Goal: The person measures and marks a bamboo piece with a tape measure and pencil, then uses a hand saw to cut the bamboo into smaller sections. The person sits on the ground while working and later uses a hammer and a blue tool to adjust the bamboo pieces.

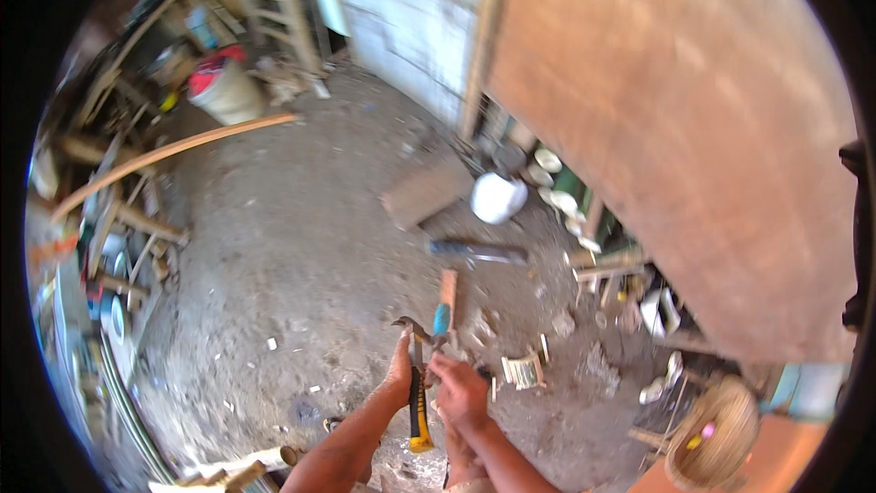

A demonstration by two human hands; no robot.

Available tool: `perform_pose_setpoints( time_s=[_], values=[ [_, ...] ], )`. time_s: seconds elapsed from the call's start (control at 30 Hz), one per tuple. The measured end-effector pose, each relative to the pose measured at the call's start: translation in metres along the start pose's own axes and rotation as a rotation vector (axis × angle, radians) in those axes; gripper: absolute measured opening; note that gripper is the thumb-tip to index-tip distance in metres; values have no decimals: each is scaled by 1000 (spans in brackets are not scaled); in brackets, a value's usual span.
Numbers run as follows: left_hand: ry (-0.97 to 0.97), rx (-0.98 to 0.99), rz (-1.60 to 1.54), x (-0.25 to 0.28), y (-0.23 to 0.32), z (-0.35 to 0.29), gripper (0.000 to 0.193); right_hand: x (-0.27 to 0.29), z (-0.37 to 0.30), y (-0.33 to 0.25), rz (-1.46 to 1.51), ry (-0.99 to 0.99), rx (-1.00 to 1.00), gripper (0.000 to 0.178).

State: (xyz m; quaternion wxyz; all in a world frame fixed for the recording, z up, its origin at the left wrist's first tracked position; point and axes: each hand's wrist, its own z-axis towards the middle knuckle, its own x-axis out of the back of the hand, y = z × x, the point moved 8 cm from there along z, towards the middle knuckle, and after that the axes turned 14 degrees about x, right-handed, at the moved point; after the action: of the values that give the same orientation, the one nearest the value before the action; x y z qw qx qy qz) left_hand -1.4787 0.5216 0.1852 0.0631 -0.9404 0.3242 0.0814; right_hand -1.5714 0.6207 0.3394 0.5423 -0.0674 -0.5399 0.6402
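Low in the middle, a claw hammer (419,406) with a black and yellow handle points its head away from me, the handle end toward me. My left hand (401,363) is closed around it just below the head. Beside it, my right hand (462,389) is closed, fingers curled in; what lies inside them is hidden. Just beyond the right fingers is a blue piece (442,319), in line with a reddish-brown wooden strip (448,287). Whether the right hand holds either cannot be made out.
A dark bar-shaped tool (479,251), a flat board (427,192) and a white rounded bundle (498,198) lie ahead on the dirt floor. A large plywood panel (675,128) leans at right. A woven basket (714,434) sits lower right; a long curved wooden strip (173,153) and clutter line the left.
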Motion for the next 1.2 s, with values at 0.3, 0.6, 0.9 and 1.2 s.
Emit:
perform_pose_setpoints(
  time_s=[0.3,0.6,0.9,1.2],
  values=[
    [-79,-374,-208,345,-18,-393,50,-191,60,-485,400,-523,616,34],
    [-438,-732,-1117,679,-108,-523,10,-430,28,-751,548,-827,618,34],
    [85,-1075,-1711,986,-170,-520,25,-747,-85,-848,559,-1912,-276,34],
    [-283,-1382,-2042,1211,-213,-588,41,-965,-123,-1058,391,-2263,-107,34]
  ],
)
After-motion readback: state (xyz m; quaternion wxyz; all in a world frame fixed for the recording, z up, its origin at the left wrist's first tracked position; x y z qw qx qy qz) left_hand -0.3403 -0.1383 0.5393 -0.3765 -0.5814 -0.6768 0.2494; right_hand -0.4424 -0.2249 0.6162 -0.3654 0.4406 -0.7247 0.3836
